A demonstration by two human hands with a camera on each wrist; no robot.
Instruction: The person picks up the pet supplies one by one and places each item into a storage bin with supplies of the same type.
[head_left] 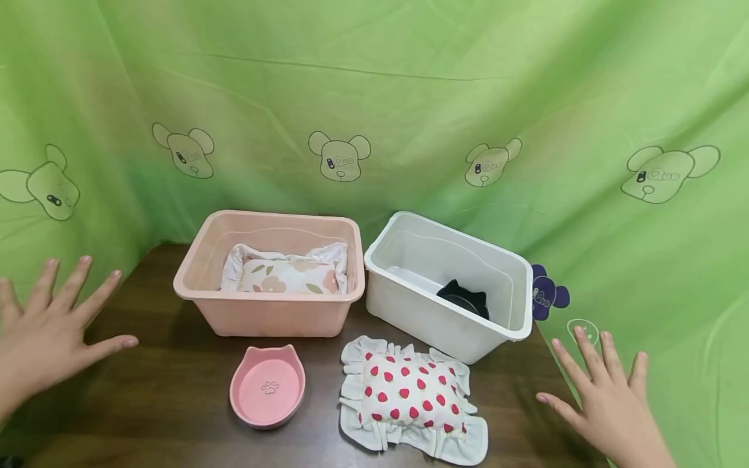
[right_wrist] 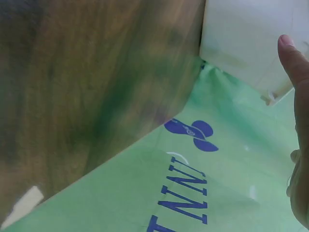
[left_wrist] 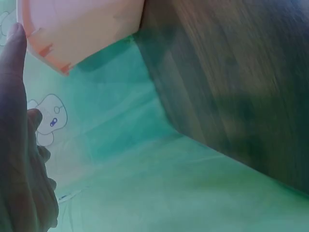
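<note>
My left hand [head_left: 55, 331] is at the left of the head view with fingers spread, touching nothing. At the lower right, my right hand [head_left: 608, 390] also has its fingers spread and holds nothing. Between them, a pink cat-shaped bowl [head_left: 269, 388] with a paw print sits on the table. To its right lies a small ruffled pillow [head_left: 409, 393] with red strawberries. Behind the bowl stands a pink bin [head_left: 269, 315] with a floral ruffled pillow [head_left: 287, 276] inside. A white bin [head_left: 427, 318], set at an angle, contains a black cat-eared bowl [head_left: 465, 299].
The dark wooden table [head_left: 158, 403] carries all these items. A green curtain [head_left: 409, 97] printed with bear heads hangs behind and along both sides. The two bins stand close together near the table's back edge.
</note>
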